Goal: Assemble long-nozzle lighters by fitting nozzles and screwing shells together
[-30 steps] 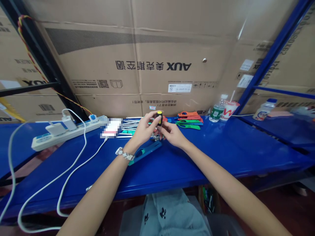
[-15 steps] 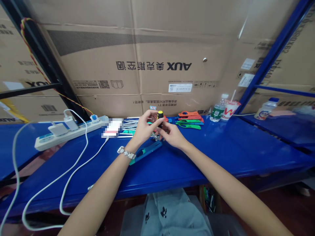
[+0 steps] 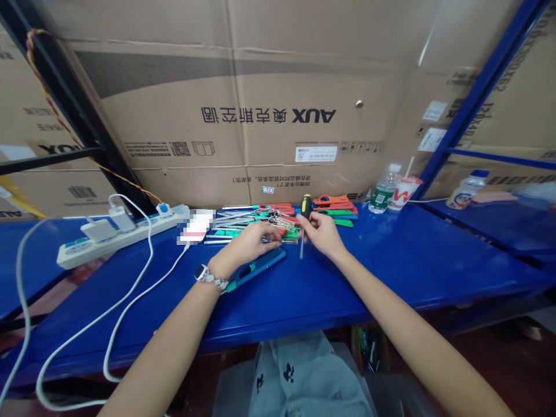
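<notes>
My right hand [image 3: 325, 234] grips a screwdriver [image 3: 306, 207] by its black-and-yellow handle, close to where the handle meets the shaft. The handle points up, and the thin metal shaft points down over the blue table. My left hand [image 3: 254, 243] is over the table with its fingers loosely bent and apart from the thumb, and nothing shows in it. Just below it lies a long blue-and-teal plastic piece with a slot [image 3: 260, 265]; whether the fingers touch it I cannot tell. Behind both hands, several metal rods and red and green handled tools [image 3: 234, 219] lie heaped.
Red, green and blue plastic pieces [image 3: 336, 202] are stacked at the back. A water bottle [image 3: 382, 194], a paper cup [image 3: 403, 194] and a blue-capped bottle [image 3: 467, 190] stand to the right. At left are a power strip [image 3: 125, 237], a charging phone [image 3: 197, 226] and loose white cables [image 3: 130, 301].
The screwdriver was upright between both hands. My left hand has let go and moved down and left, while my right hand has carried the screwdriver to the right.
</notes>
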Demonstrator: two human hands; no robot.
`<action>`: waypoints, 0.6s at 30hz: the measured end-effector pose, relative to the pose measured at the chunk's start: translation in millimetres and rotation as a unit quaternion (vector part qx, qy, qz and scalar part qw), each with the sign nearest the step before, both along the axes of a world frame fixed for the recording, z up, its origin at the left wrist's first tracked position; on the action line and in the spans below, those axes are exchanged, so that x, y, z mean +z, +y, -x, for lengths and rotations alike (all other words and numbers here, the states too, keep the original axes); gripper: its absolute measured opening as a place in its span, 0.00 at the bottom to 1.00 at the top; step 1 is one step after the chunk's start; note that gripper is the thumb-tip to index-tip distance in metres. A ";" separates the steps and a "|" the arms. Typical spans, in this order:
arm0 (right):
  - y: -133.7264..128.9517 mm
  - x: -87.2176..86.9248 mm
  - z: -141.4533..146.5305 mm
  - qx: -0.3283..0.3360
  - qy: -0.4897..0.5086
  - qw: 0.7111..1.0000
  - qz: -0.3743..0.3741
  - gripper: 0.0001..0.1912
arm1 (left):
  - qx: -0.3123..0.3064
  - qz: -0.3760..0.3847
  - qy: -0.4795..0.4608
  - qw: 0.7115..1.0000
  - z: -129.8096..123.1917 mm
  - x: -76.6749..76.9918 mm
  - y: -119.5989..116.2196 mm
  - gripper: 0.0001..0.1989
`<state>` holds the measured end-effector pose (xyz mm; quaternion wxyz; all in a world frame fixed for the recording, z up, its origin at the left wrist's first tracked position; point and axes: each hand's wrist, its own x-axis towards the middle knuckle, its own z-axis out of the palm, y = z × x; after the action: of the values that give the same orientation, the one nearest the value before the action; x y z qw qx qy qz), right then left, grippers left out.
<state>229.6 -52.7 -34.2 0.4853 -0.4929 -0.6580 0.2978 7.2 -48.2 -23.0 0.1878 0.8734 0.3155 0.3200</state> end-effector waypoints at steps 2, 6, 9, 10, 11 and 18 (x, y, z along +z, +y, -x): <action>-1.4 -1.3 -7.4 -0.077 -0.141 0.986 0.039 0.22 | -0.001 -0.005 0.010 1.000 -2.5 -7.6 2.4 0.02; -4.2 -0.8 -11.3 -0.158 -0.316 0.931 0.098 0.19 | 0.008 -0.003 0.045 0.999 -5.5 -14.9 5.4 0.03; -5.6 0.1 -9.3 -0.165 -0.352 0.914 0.115 0.17 | 0.005 0.006 0.065 0.998 -5.1 -15.4 5.6 0.04; -6.1 0.2 -8.6 -0.165 -0.362 0.910 0.116 0.17 | 0.002 0.007 0.066 0.998 -5.0 -15.2 5.5 0.04; -6.6 0.1 -7.8 -0.164 -0.373 0.906 0.117 0.17 | -0.001 0.006 0.065 0.998 -5.2 -15.1 5.3 0.05; -9.3 0.1 -5.1 -0.144 -0.428 0.883 0.128 0.18 | 0.010 0.028 0.073 0.997 -7.0 -10.9 1.1 0.05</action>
<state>234.7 -62.0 -34.1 0.1267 -0.7193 -0.6798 0.0667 14.2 -47.1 -33.9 0.1850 0.8856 0.3461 0.2483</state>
